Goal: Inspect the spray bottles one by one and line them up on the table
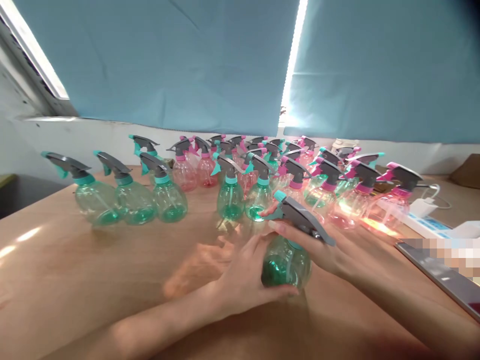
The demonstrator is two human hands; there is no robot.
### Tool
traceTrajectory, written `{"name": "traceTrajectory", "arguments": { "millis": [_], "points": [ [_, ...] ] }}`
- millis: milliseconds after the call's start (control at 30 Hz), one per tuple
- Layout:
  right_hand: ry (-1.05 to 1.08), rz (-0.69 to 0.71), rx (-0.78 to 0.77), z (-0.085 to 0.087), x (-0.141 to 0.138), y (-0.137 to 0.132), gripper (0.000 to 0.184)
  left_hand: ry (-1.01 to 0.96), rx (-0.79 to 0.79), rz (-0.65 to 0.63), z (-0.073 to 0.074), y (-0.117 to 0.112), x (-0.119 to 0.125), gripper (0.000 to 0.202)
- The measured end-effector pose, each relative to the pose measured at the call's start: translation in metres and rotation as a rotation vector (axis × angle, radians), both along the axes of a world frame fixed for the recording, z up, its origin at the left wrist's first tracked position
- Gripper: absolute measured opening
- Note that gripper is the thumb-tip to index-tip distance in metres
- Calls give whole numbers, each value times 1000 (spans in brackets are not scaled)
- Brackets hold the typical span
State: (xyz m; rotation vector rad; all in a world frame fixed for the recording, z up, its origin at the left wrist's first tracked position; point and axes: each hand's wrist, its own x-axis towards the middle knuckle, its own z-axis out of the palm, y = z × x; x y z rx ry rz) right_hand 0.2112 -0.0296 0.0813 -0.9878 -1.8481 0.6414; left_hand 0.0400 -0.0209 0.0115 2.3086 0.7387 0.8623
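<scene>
A clear green spray bottle (288,267) with a grey and teal trigger head stands between my hands near the table's front. My left hand (243,275) is wrapped round the bottle's body from the left, its thumb along the lower front. Around the neck, just under the trigger head, my right hand (300,240) closes from the right, with fingertips at the trigger. Right behind the held bottle are two more green spray bottles (230,200) and a row of pink spray bottles (350,207).
Three green spray bottles (170,202) stand in a row on the left of the wooden table (112,280). Many more bottles crowd the back, before blue blinds (168,65). At right lie a white power strip (427,225) with a plugged-in charger (423,206) and a dark flat device (438,275).
</scene>
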Motion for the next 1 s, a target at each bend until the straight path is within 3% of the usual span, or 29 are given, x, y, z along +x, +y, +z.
{"name": "traceTrajectory", "arguments": {
  "millis": [200, 433, 733, 1000],
  "points": [
    [33, -30, -153, 0, 5, 10, 4, 257, 41, 69, -6, 2, -17, 84],
    [57, -46, -172, -18, 22, 23, 9, 537, 84, 117, -6, 2, -17, 64],
    [69, -38, -142, -4, 15, 21, 17, 614, 116, 161, -5, 4, -15, 57],
    [-5, -11, -169, -8, 22, 21, 23, 636, 117, 168, -8, 4, -16, 57]
  ]
}}
